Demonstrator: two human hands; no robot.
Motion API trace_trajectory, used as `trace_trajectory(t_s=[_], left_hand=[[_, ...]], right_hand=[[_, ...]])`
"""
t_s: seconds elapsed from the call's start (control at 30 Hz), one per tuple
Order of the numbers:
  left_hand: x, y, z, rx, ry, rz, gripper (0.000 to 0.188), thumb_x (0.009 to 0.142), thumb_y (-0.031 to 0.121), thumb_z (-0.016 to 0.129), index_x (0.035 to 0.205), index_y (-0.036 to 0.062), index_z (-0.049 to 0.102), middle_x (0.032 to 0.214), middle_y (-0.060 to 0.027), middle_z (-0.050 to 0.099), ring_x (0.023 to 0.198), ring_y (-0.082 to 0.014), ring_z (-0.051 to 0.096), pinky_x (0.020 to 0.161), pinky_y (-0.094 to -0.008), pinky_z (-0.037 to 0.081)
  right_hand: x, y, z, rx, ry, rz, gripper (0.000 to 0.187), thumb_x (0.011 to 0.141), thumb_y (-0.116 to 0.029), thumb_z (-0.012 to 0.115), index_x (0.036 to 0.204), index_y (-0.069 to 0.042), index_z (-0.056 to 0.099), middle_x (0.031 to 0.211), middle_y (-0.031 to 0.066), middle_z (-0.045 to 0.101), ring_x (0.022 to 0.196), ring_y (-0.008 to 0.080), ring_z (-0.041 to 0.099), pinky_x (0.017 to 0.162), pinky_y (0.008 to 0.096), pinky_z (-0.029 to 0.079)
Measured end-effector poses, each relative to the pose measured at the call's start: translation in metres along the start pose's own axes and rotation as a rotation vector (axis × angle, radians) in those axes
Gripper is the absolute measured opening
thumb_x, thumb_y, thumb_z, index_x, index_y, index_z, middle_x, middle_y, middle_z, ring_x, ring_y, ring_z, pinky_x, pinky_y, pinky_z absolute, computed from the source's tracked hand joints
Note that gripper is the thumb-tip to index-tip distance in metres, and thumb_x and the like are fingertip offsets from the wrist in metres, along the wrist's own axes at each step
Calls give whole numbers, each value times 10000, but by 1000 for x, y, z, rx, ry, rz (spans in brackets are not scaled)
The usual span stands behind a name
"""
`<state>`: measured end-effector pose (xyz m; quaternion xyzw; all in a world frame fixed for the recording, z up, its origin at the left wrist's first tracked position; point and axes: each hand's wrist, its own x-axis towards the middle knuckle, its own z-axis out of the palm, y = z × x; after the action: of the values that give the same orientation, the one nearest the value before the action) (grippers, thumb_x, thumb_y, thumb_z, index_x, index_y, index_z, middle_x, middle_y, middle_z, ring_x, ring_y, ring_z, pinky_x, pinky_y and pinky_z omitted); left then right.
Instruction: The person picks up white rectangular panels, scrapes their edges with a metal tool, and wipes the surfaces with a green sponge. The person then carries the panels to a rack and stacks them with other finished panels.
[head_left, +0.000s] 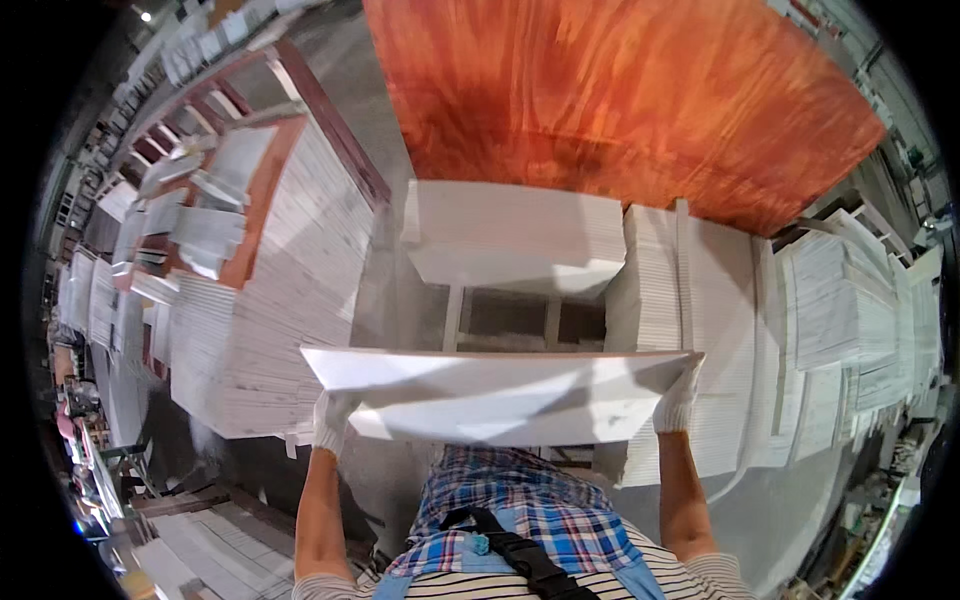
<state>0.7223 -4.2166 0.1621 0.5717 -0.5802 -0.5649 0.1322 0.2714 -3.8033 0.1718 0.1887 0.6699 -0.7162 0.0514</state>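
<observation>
A long white board [510,395] spans the space in front of my body, gripped at its two ends. My left hand [331,418], in a white glove, is closed on the left end, and some of its fingers are hidden by the board. At the opposite end, my right hand [677,405], also gloved in white, is closed round the edge. Beyond the board lies a stack of similar white boards [515,232] on a slatted wooden pallet [553,322]. Another tall stack of white boards [640,300] stands just right of the pallet's gap.
An orange-stained wooden panel [620,95] rises behind the stacks. To the left stands a large pile of white boards [285,290] with loose pieces on top. More boards [840,300] are piled at far right. Planks [215,545] lie low at the near left.
</observation>
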Motion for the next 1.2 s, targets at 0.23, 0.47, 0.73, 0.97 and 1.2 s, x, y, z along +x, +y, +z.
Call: trace_trajectory(t_s=[0.23,0.47,0.73,0.97,1.2], left_hand=[[210,-129,42,-249,-251,-211,370,883,138,680,1202,0,554,1002,-73,624,851,-161,585,704,-297,503],[299,-113,111,-64,-303,-240,226,870,66,704,1075,20,619,999,-55,633,893,-146,592,795,-280,501],[355,-148,157,232,-342,-175,240,878,133,745,1080,50,647,980,-11,618,884,-94,546,718,-230,458],[363,-190,154,286,-342,-147,425,858,166,767,1222,47,583,1055,-21,625,961,-128,582,797,-292,493],[357,-219,132,57,-259,-416,438,937,267,646,1261,-1,523,1076,-78,672,923,-201,653,738,-349,547]], right_hand=[[103,129,70,-107,240,97,540,990,-625,430,885,-117,582,801,18,574,836,150,574,822,311,456],[174,234,117,46,218,111,467,1032,-535,398,886,-112,529,749,25,522,753,188,534,779,332,446],[206,287,143,161,139,224,410,1038,-478,423,866,-112,487,738,43,484,715,229,520,710,438,466],[225,326,109,142,-129,179,458,1047,-452,404,816,-77,529,775,79,575,748,250,558,813,440,484],[200,305,94,131,-95,334,492,1042,-467,416,940,-20,597,897,123,627,907,250,590,872,397,470]])
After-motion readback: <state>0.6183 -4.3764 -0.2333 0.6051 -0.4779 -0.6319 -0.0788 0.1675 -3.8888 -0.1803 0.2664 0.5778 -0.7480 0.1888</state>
